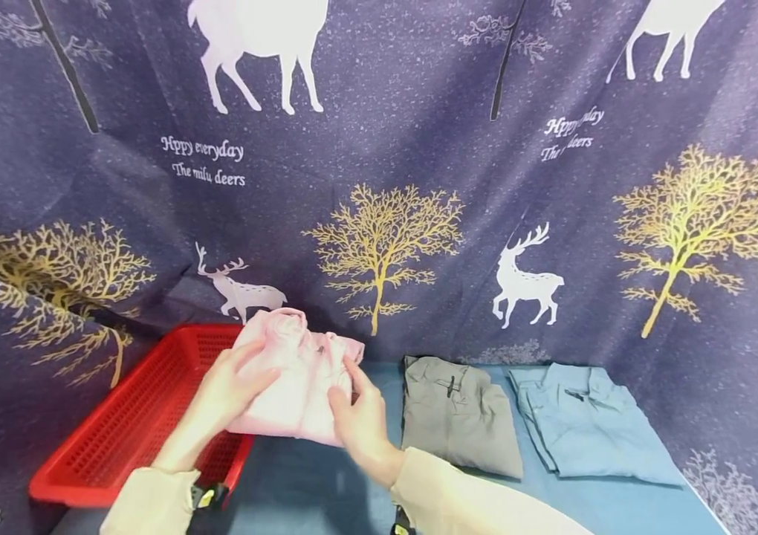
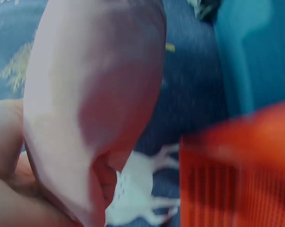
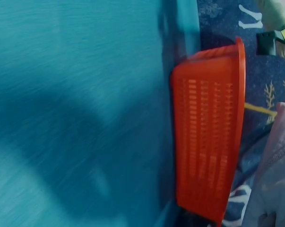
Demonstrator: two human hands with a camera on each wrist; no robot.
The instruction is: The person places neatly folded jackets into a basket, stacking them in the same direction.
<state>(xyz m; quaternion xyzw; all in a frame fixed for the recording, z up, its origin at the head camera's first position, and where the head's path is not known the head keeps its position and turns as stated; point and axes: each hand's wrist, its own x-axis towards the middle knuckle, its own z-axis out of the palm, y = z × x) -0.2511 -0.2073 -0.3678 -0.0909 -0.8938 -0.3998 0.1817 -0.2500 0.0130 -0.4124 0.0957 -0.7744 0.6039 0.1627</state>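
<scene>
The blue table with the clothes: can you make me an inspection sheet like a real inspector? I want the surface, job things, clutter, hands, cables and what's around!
Surface: flat blue tabletop, shadows across it.
Job's things: folded pink cloth garment, held up; folded grey cloth garment and folded light-blue cloth garment lie side by side; red rectangular plastic basket with slotted walls, at the left in the head view.
Clutter: nothing seen.
Hands: left hand and right hand hold the pink garment from opposite sides.
Cables: nothing seen for certain.
Surroundings: dark purple-blue fabric backdrop, printed with white deer and golden trees.
</scene>
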